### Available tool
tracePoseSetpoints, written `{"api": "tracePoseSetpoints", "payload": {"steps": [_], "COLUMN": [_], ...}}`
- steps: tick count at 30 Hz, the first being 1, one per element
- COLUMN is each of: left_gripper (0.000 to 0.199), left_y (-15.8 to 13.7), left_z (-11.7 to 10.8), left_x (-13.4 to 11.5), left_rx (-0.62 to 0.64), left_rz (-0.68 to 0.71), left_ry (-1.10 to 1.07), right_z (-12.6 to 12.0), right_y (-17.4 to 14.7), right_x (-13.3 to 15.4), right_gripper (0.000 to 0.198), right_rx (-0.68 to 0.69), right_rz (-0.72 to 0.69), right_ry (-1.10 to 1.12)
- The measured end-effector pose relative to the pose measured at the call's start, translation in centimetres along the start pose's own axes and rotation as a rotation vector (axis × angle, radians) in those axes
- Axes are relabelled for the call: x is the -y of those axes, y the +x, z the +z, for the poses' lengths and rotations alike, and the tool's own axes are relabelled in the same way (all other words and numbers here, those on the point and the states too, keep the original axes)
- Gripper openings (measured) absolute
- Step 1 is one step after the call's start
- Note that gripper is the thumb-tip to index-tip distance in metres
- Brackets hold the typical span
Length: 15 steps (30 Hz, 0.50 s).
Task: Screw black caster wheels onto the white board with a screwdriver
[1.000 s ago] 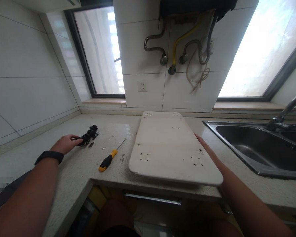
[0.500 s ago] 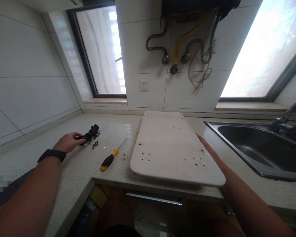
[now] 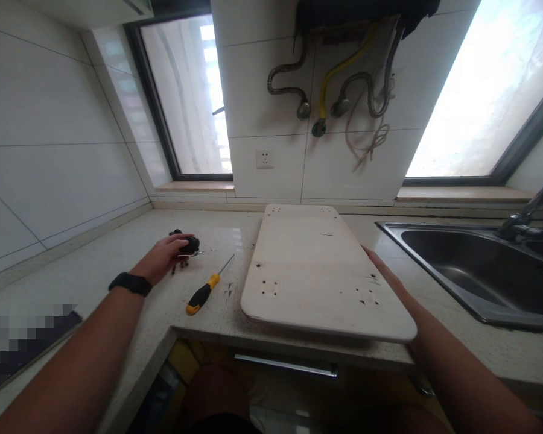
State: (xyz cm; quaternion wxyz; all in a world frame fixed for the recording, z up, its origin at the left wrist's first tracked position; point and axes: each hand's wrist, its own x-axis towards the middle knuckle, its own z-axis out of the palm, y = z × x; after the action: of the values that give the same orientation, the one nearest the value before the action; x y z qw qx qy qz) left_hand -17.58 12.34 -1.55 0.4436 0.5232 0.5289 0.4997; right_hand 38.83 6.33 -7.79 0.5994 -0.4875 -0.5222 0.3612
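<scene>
My left hand (image 3: 160, 260), with a black band on its wrist, is closed around a black caster wheel (image 3: 191, 245) with a metal plate, just above the counter. Behind the fingers shows another black caster (image 3: 175, 232). Small dark screws (image 3: 183, 263) lie under the hand. A yellow and black screwdriver (image 3: 203, 293) rests to the right of them. The white board (image 3: 308, 259), with rounded corners and groups of small holes, lies on the counter. Its right edge is gripped by my right hand (image 3: 376, 260), whose fingers are partly hidden behind the board.
A steel sink (image 3: 461, 271) with a faucet (image 3: 511, 226) is set into the counter (image 3: 226, 235) on the right. Dark debris (image 3: 228, 289) is scattered beside the screwdriver. Hoses (image 3: 339, 72) and a socket (image 3: 265, 158) are on the tiled wall behind. A drawer handle (image 3: 285, 364) sits below the front edge.
My left hand has moved to the right and lifted a caster wheel off to the right of the pile. My right hand stays at the board's edge; the board has not visibly moved.
</scene>
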Motion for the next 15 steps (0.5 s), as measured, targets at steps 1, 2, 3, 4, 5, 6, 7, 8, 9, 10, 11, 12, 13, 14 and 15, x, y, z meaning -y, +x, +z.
{"api": "tracePoseSetpoints", "payload": {"steps": [1, 2, 3, 4, 5, 6, 7, 8, 9, 10, 11, 12, 13, 14, 15], "left_gripper": [0.051, 0.047, 0.045, 0.043, 0.041, 0.039, 0.037, 0.035, 0.035, 0.035, 0.036, 0.037, 0.037, 0.038, 0.038], "left_y": [-0.3, -0.6, -1.0, -1.3, -1.7, -2.2, -2.7, -3.3, -3.8, -4.3, -4.9, -5.4, -5.8, -6.3, -6.7], "left_z": [1.7, 3.2, 4.6, 5.8, 6.9, 7.7, 8.4, 8.9, 9.4, 9.8, 10.2, 10.6, 11.0, 11.3, 11.7], "left_x": [0.1, 0.1, 0.1, 0.0, -0.2, -0.5, -0.8, -1.2, -1.6, -1.9, -2.3, -2.5, -2.8, -3.0, -3.2], "left_rx": [0.030, 0.059, 0.086, 0.111, 0.143, 0.190, 0.227, 0.261, 0.290, 0.312, 0.334, 0.353, 0.371, 0.390, 0.408], "left_rz": [-0.006, -0.018, -0.035, -0.040, -0.043, -0.046, -0.037, -0.022, -0.003, 0.019, 0.039, 0.060, 0.081, 0.101, 0.123], "left_ry": [-0.040, -0.099, -0.146, -0.172, -0.210, -0.264, -0.308, -0.343, -0.367, -0.377, -0.380, -0.378, -0.370, -0.354, -0.331], "right_z": [-0.1, -0.1, -0.1, -0.1, -0.1, -0.1, 0.0, 0.0, 0.1, 0.1, 0.1, 0.2, 0.2, 0.2, 0.2], "right_y": [0.1, 0.2, 0.2, 0.2, 0.2, 0.2, 0.1, 0.1, 0.0, 0.0, -0.1, -0.1, -0.2, -0.2, -0.3], "right_x": [0.0, 0.0, 0.0, 0.0, 0.0, -0.1, -0.1, -0.1, -0.1, -0.1, 0.0, 0.0, 0.1, 0.2, 0.3], "right_gripper": [0.054, 0.054, 0.053, 0.052, 0.051, 0.049, 0.049, 0.048, 0.049, 0.050, 0.051, 0.051, 0.052, 0.052, 0.052], "right_rx": [-0.007, -0.014, -0.021, -0.025, -0.027, -0.030, -0.032, -0.034, -0.036, -0.039, -0.041, -0.044, -0.047, -0.050, -0.053], "right_rz": [-0.001, 0.001, 0.002, 0.003, 0.003, 0.002, 0.002, 0.001, 0.001, 0.001, 0.000, -0.002, -0.004, -0.006, -0.008], "right_ry": [-0.004, -0.010, -0.015, -0.019, -0.022, -0.026, -0.030, -0.035, -0.042, -0.049, -0.057, -0.066, -0.076, -0.088, -0.101]}}
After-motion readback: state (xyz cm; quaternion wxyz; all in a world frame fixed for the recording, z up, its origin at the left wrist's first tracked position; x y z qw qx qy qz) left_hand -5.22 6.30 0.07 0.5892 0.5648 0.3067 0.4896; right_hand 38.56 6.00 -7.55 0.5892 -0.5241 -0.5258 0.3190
